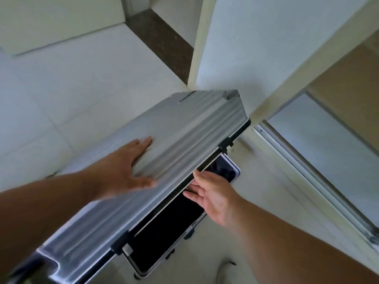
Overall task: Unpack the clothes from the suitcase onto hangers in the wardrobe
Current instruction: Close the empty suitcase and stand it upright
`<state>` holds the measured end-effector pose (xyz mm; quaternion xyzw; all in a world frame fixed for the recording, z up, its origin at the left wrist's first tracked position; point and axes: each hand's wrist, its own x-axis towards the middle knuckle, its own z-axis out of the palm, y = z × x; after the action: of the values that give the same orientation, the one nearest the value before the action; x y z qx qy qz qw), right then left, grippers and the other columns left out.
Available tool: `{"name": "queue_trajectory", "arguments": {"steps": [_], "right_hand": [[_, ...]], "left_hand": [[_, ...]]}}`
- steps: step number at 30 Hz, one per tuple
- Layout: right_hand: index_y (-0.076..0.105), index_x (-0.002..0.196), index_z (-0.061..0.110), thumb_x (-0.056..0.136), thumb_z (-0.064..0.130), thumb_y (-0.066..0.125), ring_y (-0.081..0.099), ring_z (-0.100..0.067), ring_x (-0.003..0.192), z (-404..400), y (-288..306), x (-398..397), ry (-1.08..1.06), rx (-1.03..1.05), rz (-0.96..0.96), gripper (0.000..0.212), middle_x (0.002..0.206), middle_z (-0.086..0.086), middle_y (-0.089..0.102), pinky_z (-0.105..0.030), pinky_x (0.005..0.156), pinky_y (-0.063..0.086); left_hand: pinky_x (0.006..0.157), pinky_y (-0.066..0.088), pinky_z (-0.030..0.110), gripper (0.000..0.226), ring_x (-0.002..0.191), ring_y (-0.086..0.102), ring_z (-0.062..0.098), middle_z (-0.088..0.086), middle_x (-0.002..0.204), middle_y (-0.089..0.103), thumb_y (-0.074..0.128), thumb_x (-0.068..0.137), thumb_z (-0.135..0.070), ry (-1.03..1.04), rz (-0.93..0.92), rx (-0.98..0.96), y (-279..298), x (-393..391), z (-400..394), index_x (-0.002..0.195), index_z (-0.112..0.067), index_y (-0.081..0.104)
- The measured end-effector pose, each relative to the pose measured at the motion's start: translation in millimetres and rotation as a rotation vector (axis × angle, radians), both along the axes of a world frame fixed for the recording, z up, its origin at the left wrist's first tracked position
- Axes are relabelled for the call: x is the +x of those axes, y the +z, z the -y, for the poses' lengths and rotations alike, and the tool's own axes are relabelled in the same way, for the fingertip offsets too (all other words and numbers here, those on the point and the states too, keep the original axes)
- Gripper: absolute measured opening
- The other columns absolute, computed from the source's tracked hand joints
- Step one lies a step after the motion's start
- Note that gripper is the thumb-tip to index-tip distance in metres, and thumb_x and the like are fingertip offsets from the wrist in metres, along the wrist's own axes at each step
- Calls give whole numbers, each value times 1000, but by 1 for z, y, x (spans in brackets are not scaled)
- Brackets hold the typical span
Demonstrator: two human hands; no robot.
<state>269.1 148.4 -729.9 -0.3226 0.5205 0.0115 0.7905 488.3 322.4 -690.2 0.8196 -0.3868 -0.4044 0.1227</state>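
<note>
On the pale tiled floor (61, 95) lies a ribbed silver hard-shell suitcase (155, 152), its lid raised partway. At left, the left hand (125, 169) rests flat on the lid's ribbed outside, fingers straight and spread. Right of it, the right hand (213, 193) reaches to the lid's dark front edge with relaxed fingers; their tips are hidden at the rim, so any grip is unclear. Inside, only blackness shows; clothes cannot be made out. Farther right stands the white wardrobe panel (256, 48) and its sliding-door track (307, 171).
</note>
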Motion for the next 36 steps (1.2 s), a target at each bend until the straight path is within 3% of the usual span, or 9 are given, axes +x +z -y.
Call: {"name": "queue_trajectory", "arguments": {"steps": [3,6,10,13,17,21,27,32,36], "right_hand": [[59,138,-1,107,32,61,71,-36,123,-3,-33,-46,-69,67,-70,46,132,-26,71,-49,100,61],[58,136,3,105,66,42,63,-34,129,-7,-65,-77,-131,136,-132,72,135,-21,67,-49,113,52],[54,117,11,94,82,45,65,-34,112,-3,-108,-100,-270,199,-169,75,112,-16,67,-51,116,49],[62,123,1,85,88,51,71,-33,111,2,-139,-108,-293,250,-139,95,118,-20,75,-50,113,52],[66,138,16,76,94,53,70,-30,123,1,-171,-109,-324,266,-151,101,129,-10,77,-50,115,51],[70,133,25,76,93,55,72,-26,120,-3,-186,-108,-345,242,-176,89,127,-3,78,-45,113,52],[71,131,16,94,71,58,71,-29,119,-7,-197,-112,-384,278,-156,67,127,-12,76,-49,108,56],[70,132,9,86,79,63,71,-29,122,-3,-209,-124,-386,291,-117,84,131,-16,74,-48,103,60],[68,134,9,87,82,57,73,-27,120,-5,-213,-126,-374,294,-124,88,127,-14,77,-46,106,58]], "left_hand": [[128,20,65,113,166,5,29,-7,180,-3,57,69,-96,-34,167,22,-38,-70,-2,147,-76,-22],[123,19,74,105,165,2,38,-1,179,-5,50,79,-90,-23,359,11,-80,-140,-2,155,-67,-19],[114,24,82,103,160,14,50,12,178,10,54,82,-83,-33,497,27,-137,-206,5,165,-55,0],[112,20,86,101,159,12,55,19,177,14,61,86,-75,-58,572,67,-166,-238,9,168,-47,10],[112,16,89,101,160,4,57,22,177,11,66,88,-68,-55,616,80,-201,-261,10,169,-43,10],[110,15,90,104,159,4,59,25,176,12,75,84,-60,-63,643,85,-222,-271,10,169,-39,18],[108,14,92,104,157,3,63,28,175,11,77,82,-58,-93,649,114,-244,-279,5,168,-37,23],[106,12,93,96,155,6,66,32,173,18,83,84,-47,-85,658,83,-252,-283,9,165,-30,35],[104,9,94,98,154,2,68,36,173,8,76,90,-42,-132,636,90,-253,-282,9,169,-27,21]]}}
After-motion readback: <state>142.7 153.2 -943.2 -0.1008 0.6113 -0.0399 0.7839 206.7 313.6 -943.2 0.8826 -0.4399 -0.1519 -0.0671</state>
